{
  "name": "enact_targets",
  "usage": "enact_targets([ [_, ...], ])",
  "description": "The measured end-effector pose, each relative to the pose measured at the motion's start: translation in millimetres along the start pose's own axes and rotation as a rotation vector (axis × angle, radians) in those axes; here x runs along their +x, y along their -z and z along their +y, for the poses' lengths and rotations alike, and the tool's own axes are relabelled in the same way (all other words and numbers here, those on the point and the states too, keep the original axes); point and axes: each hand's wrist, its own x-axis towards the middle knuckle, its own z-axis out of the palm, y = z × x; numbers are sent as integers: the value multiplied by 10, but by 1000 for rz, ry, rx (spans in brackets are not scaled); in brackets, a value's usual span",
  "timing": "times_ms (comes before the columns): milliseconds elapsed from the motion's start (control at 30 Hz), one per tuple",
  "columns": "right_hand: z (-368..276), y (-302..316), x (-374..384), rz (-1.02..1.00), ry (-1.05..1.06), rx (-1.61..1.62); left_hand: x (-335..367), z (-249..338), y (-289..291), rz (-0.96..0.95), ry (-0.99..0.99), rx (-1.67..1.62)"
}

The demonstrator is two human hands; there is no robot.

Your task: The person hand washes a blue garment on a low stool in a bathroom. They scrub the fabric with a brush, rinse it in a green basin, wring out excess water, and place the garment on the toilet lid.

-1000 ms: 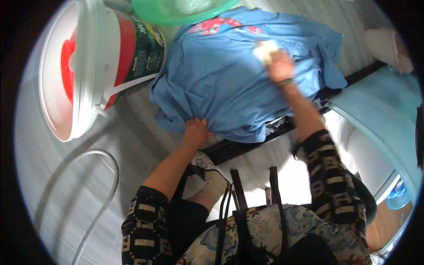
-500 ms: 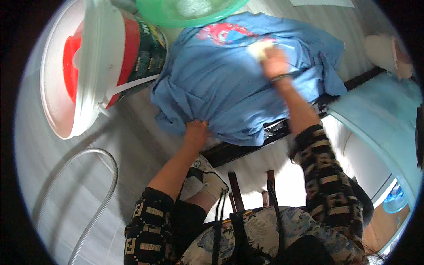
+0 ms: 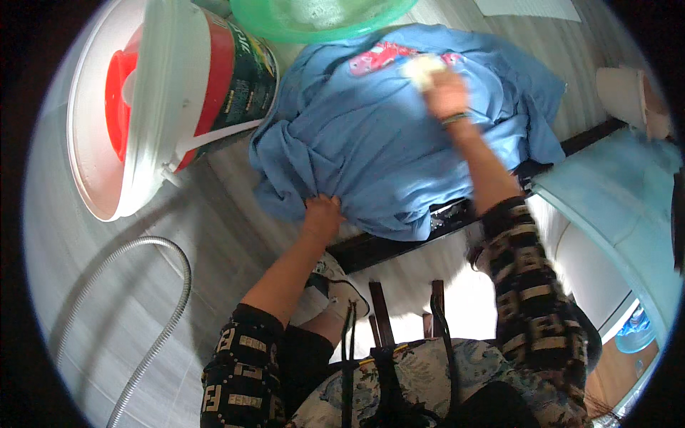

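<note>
A blue garment (image 3: 378,135) with a red-and-pink print (image 3: 382,58) lies spread and wrinkled on the floor in front of me. My left hand (image 3: 324,214) is closed on its near left edge, and the cloth puckers there. On the upper right part, beside the print, my right hand (image 3: 448,96) presses a pale yellow block (image 3: 422,70) against the fabric. Motion blurs the block and the fingers, so I cannot tell exactly what the block is. A dark band circles my right wrist.
Beyond the garment stands a green basin (image 3: 321,25) with cloudy water. At left is a large white bucket (image 3: 160,93) with a red dipper (image 3: 118,103) inside. A metal hose (image 3: 187,274) curves over the floor. A dark threshold (image 3: 378,250) and a bluish glass panel (image 3: 606,192) lie nearer.
My right hand and the pale yellow block have shifted up the garment, closer to the print. My left hand keeps its grip on the edge. The whole view has shifted slightly.
</note>
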Motion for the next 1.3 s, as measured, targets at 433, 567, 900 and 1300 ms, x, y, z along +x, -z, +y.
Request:
enact_targets([
  [433,-1091,29,-607,189,286,384,104,70,27,-10,-26,23],
  [567,964,418,-500,18,-284,-174,93,2,45,-134,52,-109],
  [900,57,483,-656,-113,-185,86,539,-412,775,575,-129,-65],
  [1300,489,1484,-1448,-710,252,130,-82,-524,894,-101,-586,-204],
])
